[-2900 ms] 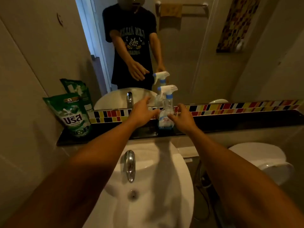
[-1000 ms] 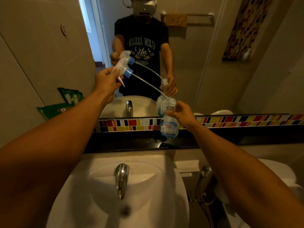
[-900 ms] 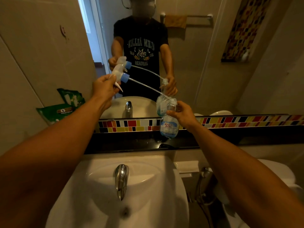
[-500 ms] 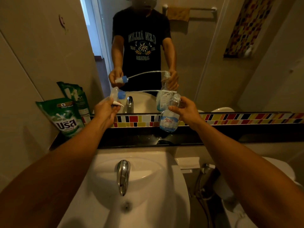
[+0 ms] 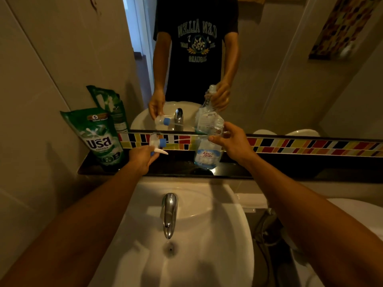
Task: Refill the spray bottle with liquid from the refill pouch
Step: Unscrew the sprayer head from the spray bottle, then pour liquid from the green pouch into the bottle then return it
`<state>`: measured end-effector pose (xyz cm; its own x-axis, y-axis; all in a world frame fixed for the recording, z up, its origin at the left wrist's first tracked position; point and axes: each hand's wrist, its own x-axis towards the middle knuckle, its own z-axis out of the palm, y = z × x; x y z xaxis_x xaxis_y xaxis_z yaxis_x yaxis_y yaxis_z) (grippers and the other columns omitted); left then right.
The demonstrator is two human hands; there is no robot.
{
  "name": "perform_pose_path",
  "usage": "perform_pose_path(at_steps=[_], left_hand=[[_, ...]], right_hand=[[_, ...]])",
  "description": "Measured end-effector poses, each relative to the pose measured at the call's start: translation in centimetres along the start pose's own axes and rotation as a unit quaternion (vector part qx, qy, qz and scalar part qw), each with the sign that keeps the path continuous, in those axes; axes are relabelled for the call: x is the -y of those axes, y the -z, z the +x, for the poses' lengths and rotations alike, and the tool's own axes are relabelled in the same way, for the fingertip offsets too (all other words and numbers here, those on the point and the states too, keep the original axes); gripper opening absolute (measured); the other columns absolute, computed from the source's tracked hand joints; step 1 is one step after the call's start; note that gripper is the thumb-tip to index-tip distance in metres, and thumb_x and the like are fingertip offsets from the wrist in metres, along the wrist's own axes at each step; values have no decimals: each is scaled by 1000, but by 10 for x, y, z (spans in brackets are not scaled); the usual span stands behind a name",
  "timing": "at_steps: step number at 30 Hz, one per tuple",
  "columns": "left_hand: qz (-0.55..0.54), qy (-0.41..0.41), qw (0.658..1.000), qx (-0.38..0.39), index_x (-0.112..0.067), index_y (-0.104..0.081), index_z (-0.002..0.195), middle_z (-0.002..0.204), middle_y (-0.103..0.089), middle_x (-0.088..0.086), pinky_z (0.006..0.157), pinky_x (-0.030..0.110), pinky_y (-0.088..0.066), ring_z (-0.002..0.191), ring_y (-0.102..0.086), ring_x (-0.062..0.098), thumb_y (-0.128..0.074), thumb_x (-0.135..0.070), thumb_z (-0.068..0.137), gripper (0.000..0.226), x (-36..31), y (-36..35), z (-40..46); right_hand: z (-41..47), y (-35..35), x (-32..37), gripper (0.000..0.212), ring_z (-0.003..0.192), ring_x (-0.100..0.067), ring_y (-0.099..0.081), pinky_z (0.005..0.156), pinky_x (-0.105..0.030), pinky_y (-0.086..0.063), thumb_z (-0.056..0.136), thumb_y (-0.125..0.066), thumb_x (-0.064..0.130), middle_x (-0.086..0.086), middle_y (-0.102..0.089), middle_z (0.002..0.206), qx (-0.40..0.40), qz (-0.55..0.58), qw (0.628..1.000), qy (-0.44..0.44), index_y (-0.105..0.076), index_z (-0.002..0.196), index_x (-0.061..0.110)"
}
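The clear spray bottle [image 5: 208, 151], its neck uncapped and a blue-and-white label on its front, hangs just above the black shelf [image 5: 290, 168] in my right hand [image 5: 232, 142], which grips it near the neck. My left hand [image 5: 141, 159] holds the detached white trigger head [image 5: 157, 145] with its blue collar low over the shelf; its thin dip tube reaches right toward the bottle. The green refill pouch [image 5: 99, 135] stands upright at the shelf's left end, against the wall.
A white basin [image 5: 217, 235] with a chrome tap [image 5: 169, 212] lies directly below the shelf. A mirror [image 5: 269, 69] above the strip of coloured tiles reflects a person's arms and the bottle. A white toilet [image 5: 352, 214] sits at the right.
My left hand pulled the trigger head out of the bottle, swung it up and left, then lowered it to the shelf. My right hand kept the bottle lifted.
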<state>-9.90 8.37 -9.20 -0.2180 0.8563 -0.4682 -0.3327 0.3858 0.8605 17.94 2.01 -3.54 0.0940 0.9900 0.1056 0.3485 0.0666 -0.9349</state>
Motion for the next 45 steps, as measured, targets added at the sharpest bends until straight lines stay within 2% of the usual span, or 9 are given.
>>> perform_pose_path(at_steps=[7, 13, 17, 21, 24, 30, 34, 41, 45], left_hand=[[147, -22, 988, -29, 7, -63, 122, 122, -64, 24, 91, 38, -56, 111, -65, 36, -64, 4, 90, 32, 24, 15, 36], [288, -66, 955, -34, 7, -65, 119, 116, -67, 26, 91, 47, -57, 103, -68, 37, -65, 0, 89, 31, 37, 25, 50], [332, -76, 939, -52, 2, -63, 123, 118, -64, 24, 87, 46, -59, 103, -67, 38, -61, -4, 95, 29, 46, 25, 50], [397, -103, 907, -92, 0, -66, 118, 117, -65, 22, 92, 45, -55, 109, -64, 38, -58, -6, 96, 24, 55, 25, 48], [417, -114, 896, -102, 1, -66, 117, 118, -65, 23, 90, 44, -51, 111, -62, 39, -57, -5, 96, 24, 61, 23, 44], [425, -168, 884, -99, -3, -68, 107, 108, -68, 18, 81, 39, -50, 102, -65, 34, -60, -6, 94, 16, 67, 29, 41], [419, -198, 882, -91, -8, -61, 127, 121, -63, 14, 82, 37, -49, 108, -62, 31, -65, -17, 93, 36, 60, 43, 20], [390, -218, 887, -118, -5, -60, 132, 128, -64, 16, 96, 37, -47, 116, -61, 30, -65, -21, 93, 43, 29, 85, -16], [378, -237, 886, -129, -4, -65, 121, 113, -68, 14, 79, 30, -44, 105, -64, 30, -62, -16, 93, 30, 5, 119, -31]], right_hand=[[16, -43, 2, 32, 88, 3, -64, 69, -11, -51, 94, -74, 13, 16, -66, 101, 25, -33, 999, -5, -63, 124, 16], [24, -60, -1, 44, 88, 10, -60, 68, -3, -48, 94, -75, 11, 14, -63, 107, 18, -53, 998, 9, -58, 134, 16], [24, -66, -6, 49, 97, 5, -59, 77, -12, -49, 93, -75, 11, 8, -63, 118, 3, -59, 998, 14, -55, 137, 18], [19, -70, -21, 52, 125, -14, -59, 100, -39, -56, 94, -73, 8, -1, -63, 136, 5, -74, 997, 11, -52, 141, 18], [16, -72, -31, 55, 134, -22, -57, 105, -51, -55, 96, -70, 6, -2, -61, 141, 1, -91, 996, -4, -50, 145, 21], [0, -83, -42, 71, 139, -20, -49, 108, -42, -50, 96, -73, 15, -3, -45, 155, -62, -105, 992, 17, -37, 156, 24], [-29, -92, -50, 49, 122, -18, -60, 90, -42, -63, 97, -70, 23, -3, -49, 140, -149, -128, 980, 35, -46, 140, 21], [-55, -125, -43, 30, 100, -9, -60, 83, -32, -59, 102, -63, 18, 7, -56, 115, -33, -115, 990, 81, -55, 131, 19], [-45, -153, -25, 28, 88, -11, -61, 81, -36, -58, 102, -61, 16, 4, -61, 102, 27, -112, 990, 81, -55, 129, 22]])
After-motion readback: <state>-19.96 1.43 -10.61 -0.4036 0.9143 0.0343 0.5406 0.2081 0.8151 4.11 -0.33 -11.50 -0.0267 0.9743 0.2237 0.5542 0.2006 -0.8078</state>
